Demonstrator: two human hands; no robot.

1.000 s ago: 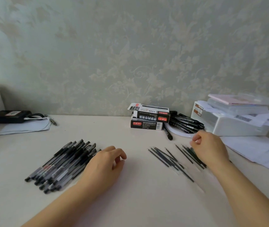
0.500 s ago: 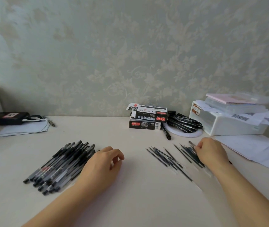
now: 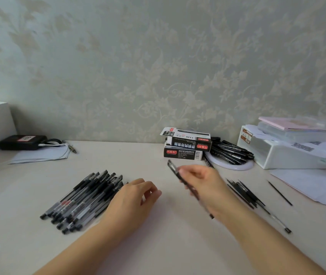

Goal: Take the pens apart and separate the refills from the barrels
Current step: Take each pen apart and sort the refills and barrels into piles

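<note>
A pile of several black gel pens (image 3: 82,199) lies on the white table (image 3: 168,235) at the left. My left hand (image 3: 132,201) rests beside that pile with loosely curled fingers and holds nothing. My right hand (image 3: 203,185) is raised over the middle of the table and grips a black pen (image 3: 175,170) that slants up to the left and is blurred by motion. Several thin black refills (image 3: 245,192) lie to its right, with one separate refill (image 3: 280,193) farther right.
Two stacked pen boxes (image 3: 187,144) stand at the back centre, beside a heap of black markers (image 3: 231,150) on a white ring. A white box with papers (image 3: 289,153) sits at the right, loose sheets (image 3: 317,185) before it. A black case (image 3: 22,141) lies back left.
My right hand left the refills, moved left to the middle of the table and now holds a pen. My left hand stayed beside the pen pile.
</note>
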